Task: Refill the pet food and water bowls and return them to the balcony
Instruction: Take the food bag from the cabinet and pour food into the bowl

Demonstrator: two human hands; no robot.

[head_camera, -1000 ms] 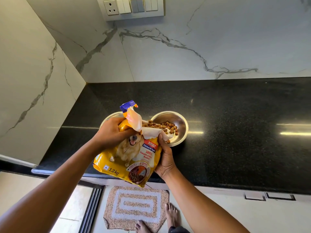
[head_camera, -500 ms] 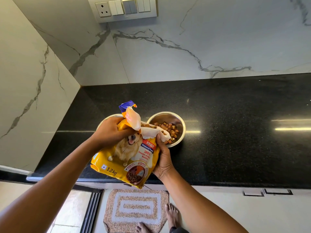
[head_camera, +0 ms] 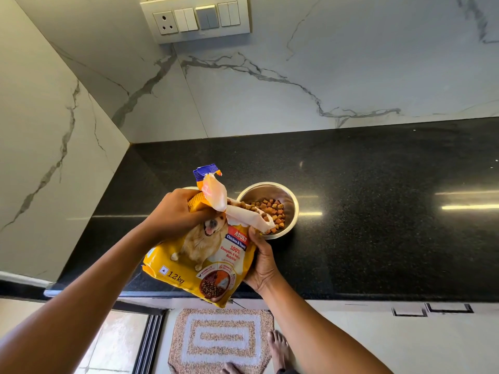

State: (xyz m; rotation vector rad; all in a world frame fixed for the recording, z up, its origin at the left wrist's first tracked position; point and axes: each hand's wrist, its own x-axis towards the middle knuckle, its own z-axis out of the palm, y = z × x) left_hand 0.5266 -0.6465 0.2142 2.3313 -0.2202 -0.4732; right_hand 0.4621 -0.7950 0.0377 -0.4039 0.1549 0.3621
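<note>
A yellow dog food bag (head_camera: 205, 257) is tilted over a steel bowl (head_camera: 293, 203) on the black counter. My left hand (head_camera: 175, 214) grips the bag near its torn top. My right hand (head_camera: 263, 261) holds the bag's right side from below. Brown kibble (head_camera: 272, 210) lies in the bowl and in the bag's open white mouth, which rests over the bowl's near rim. A second steel bowl (head_camera: 189, 188) stands to the left, almost wholly hidden behind the bag and my left hand; its contents cannot be seen.
The black counter (head_camera: 378, 225) runs right from a corner of marble walls. A switch panel (head_camera: 199, 20) is on the back wall. Below the counter edge lie a patterned mat (head_camera: 221, 341) and my bare feet (head_camera: 278, 346).
The bag stays tilted over the bowl with both hands in the same grip. More kibble lies in the bowl than a second ago. The view shifted slightly.
</note>
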